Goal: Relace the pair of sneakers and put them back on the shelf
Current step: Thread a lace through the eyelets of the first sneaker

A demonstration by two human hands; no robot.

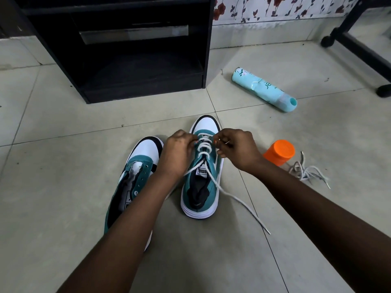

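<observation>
Head view, landmark = black shelf unit (118,49) at top left, its lower bay facing the floor tiles. Right sneaker (203,166) stands on the floor in front of the shelf's right corner, toe toward it, partly laced; white lace (232,197) trails off its tongue away from the shelf. Left hand (176,151) and right hand (237,146) each pinch the lace at the upper crossings, fingers curled, one on either side of the shoe. Left sneaker (135,182) just beside it, unlaced, partly under the left forearm. Bare tile between sneaker toes and shelf base. Right of the shelf: teal spray can (262,89) lying down; farther out, orange-lidded jar (279,152), loose lace (306,172) beside it
</observation>
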